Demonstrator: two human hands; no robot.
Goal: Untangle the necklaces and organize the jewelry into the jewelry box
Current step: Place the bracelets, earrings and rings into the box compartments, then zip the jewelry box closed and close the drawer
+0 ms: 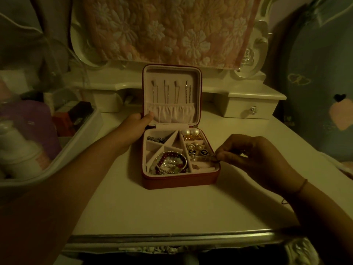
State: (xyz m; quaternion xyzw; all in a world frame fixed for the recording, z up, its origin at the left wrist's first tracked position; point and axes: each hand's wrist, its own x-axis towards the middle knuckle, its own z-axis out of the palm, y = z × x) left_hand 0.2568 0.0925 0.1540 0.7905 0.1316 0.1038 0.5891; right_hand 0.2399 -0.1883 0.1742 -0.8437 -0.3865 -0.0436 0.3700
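Head camera, and this looks near the finish. The jewelry box (181, 181) sits open mid-table (172, 209), with four necklaces (171, 90) hanging straight and separate in the lid (196, 77), so the untangling appears done. Bracelets (171, 162) fill the front-left compartment, pearl earrings (191, 132) the back-right. Left hand (133, 129) grips the lid's left edge, thumb on the lining, fingers hidden behind. Right hand (254, 155) has fingertips pinched together on a small metal piece (214, 159) at the box's right rim, too small to identify. Placing it seems the main job left.
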